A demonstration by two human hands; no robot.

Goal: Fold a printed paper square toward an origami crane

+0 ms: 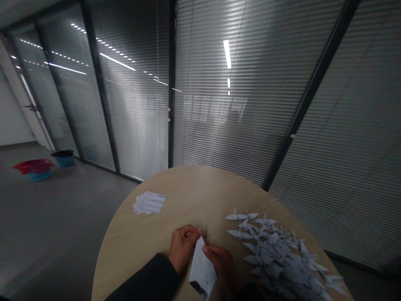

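Note:
A white folded sheet of paper [200, 265] is held over the near part of the round table, its narrow end pointing away from me. Dark printing or shadow shows at its near end. My left hand [182, 246] has its fingers closed in a pinch at the paper's far tip. From the right side, my right hand [222, 263] grips the paper with the thumb on top; its other fingers are mostly hidden underneath. To the right lies a heap of folded paper cranes [278, 255], a few of them loose along its far edge.
A fanned stack of white paper sheets [149, 202] lies on the left of the wooden table [200, 188]. Blind-covered glass partitions [232, 125] stand just behind the table. On the floor at left are a red-lined blue bucket [39, 169] and a black-lined one [64, 159].

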